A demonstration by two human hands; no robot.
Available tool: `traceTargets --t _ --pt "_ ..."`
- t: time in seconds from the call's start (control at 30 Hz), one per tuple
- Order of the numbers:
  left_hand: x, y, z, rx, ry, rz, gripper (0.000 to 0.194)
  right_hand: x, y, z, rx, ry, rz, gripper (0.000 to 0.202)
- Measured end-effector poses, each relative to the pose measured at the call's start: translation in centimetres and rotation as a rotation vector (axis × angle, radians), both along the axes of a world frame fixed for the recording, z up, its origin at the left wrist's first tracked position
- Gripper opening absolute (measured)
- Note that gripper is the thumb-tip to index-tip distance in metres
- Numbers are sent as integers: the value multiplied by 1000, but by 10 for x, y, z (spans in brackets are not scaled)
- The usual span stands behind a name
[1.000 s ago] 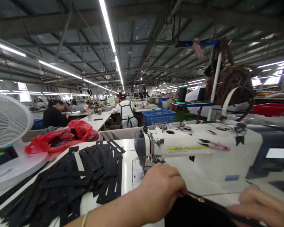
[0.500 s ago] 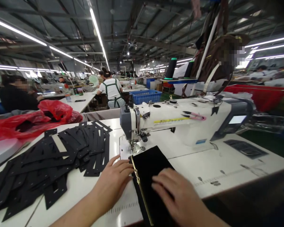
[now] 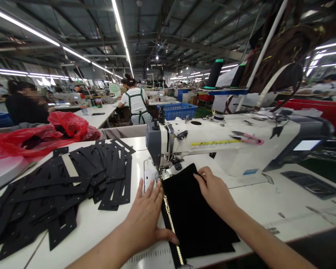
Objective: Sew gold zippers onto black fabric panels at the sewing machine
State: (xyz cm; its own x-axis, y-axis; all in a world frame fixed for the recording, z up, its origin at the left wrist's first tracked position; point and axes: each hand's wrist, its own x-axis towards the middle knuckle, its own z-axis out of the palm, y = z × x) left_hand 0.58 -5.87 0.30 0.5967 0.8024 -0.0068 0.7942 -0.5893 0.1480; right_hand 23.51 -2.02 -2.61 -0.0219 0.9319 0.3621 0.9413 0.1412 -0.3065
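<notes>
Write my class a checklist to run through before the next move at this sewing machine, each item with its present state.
1. Black fabric spread out on the table: ok.
2. Gold zipper along the fabric's left side: ok.
3. Right hand at the fabric's right edge: ok.
4. Left hand well clear of the sewing head: not ok, fingertips look close.
5. Needle down in the fabric: cannot tell, too small.
6. Black strips apart from the fabric: ok.
</notes>
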Motion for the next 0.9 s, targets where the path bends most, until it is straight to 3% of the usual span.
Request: traceTargets --t 0.2,0.27,0.33,0.43,0.6,0.83,0.9 --pt "-2 3 -8 12 -29 -1 114 -11 -6 1 1 -245 -7 26" --pt "-4 4 -10 15 -44 -25 113 -21 -11 5 90 -307 93 32" --pt "-6 4 -11 14 -44 -37 112 -31 -17 4 165 -343 311 40" --pt "-8 4 -12 -1 -49 -30 112 -40 -23 -6 76 -328 563 49" --pt "-10 5 -12 -47 -119 -15 109 -39 -26 -18 -39 -280 550 48" --pt "1 -4 -11 55 -362 173 45 -37 -28 -14 -11 -268 565 49" --pt "4 -14 -17 107 -409 120 28 -37 -28 -14 -3 -263 566 47"
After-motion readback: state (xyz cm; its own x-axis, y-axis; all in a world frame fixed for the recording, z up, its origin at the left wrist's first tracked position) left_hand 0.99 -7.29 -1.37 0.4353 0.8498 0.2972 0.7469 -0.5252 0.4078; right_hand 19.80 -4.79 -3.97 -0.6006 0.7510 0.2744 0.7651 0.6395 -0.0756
